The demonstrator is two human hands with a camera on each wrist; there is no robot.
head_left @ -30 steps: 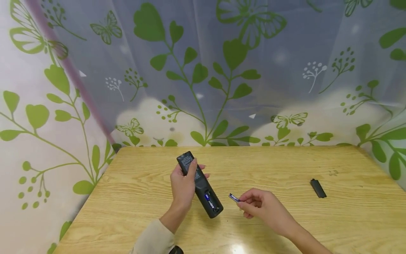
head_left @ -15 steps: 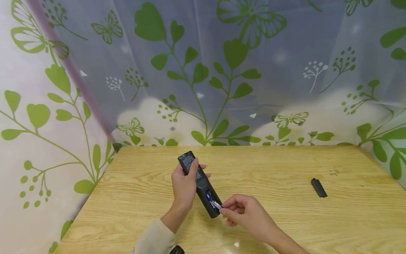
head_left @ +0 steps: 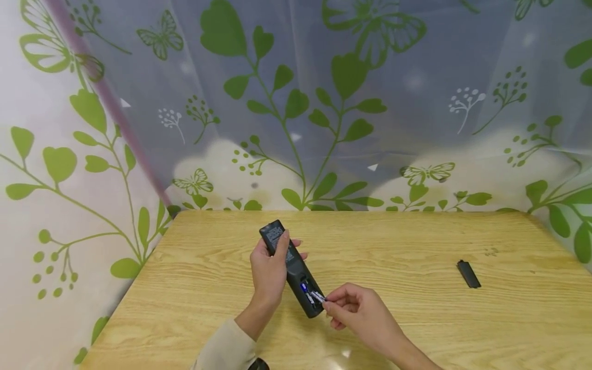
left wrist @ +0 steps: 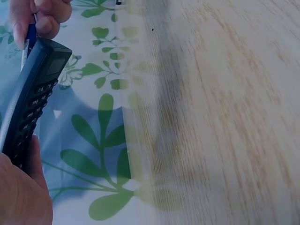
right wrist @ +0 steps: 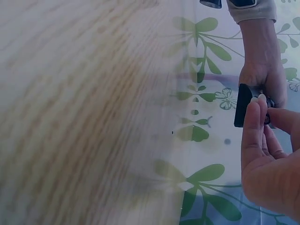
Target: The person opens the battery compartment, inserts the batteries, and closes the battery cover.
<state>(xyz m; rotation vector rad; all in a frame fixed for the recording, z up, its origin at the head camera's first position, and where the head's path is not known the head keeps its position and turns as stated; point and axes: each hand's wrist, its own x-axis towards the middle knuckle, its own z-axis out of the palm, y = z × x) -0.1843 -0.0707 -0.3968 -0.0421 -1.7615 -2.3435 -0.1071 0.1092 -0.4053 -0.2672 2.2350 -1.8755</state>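
Observation:
A black remote control [head_left: 296, 270] lies back side up in my left hand [head_left: 270, 267], whose thumb and fingers grip its upper part. Its battery compartment is uncovered, and one blue-and-white battery [head_left: 304, 289] sits inside. My right hand [head_left: 361, 313] pinches a second battery [head_left: 318, 296] by its outer end; that battery slants into the compartment's right side. In the left wrist view the remote's keypad [left wrist: 33, 105] shows, with the right fingers above its end. The right wrist view shows the remote's end [right wrist: 242, 105], partly hidden behind the right hand's fingers.
A black battery cover [head_left: 469, 274] lies on the wooden table [head_left: 393, 241] to the right. Patterned cloth [head_left: 296, 103] with green leaves and butterflies hangs behind the table and on the left. A dark object [head_left: 258, 364] shows at the bottom edge by the left sleeve.
My right hand has moved left with the second battery, from beside the remote to its compartment, and the battery's tip is now inside. The left hand keeps its grip on the remote.

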